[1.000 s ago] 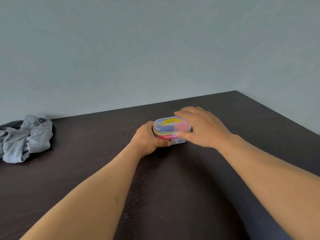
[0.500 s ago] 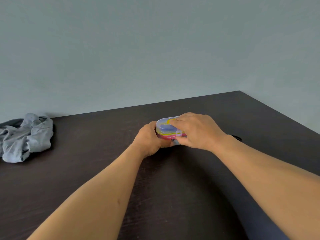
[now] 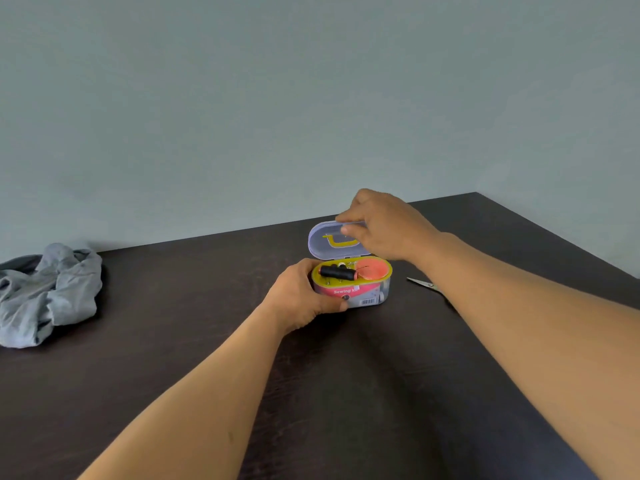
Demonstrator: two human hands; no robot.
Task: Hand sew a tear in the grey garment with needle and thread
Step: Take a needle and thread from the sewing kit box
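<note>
Garment (image 3: 48,292) lies crumpled, well left of left grip (image 3: 301,296) holding kit (image 3: 353,284)

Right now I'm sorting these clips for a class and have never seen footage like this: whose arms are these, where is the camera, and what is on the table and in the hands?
No machine here: these are a person's two bare arms, filmed by a wide-angle camera worn on the head, looking forward and down. The surface is a dark wooden table against a pale wall. The left hand grips the base of a small sewing kit box, steadying it. The right hand pinches the edge of the clear hinged lid, which stands open. Inside lie a black thread spool and an orange round item that I cannot identify. Scissors lie on the table to the right, partly hidden by the right arm. The crumpled grey garment lies far left, untouched.
</note>
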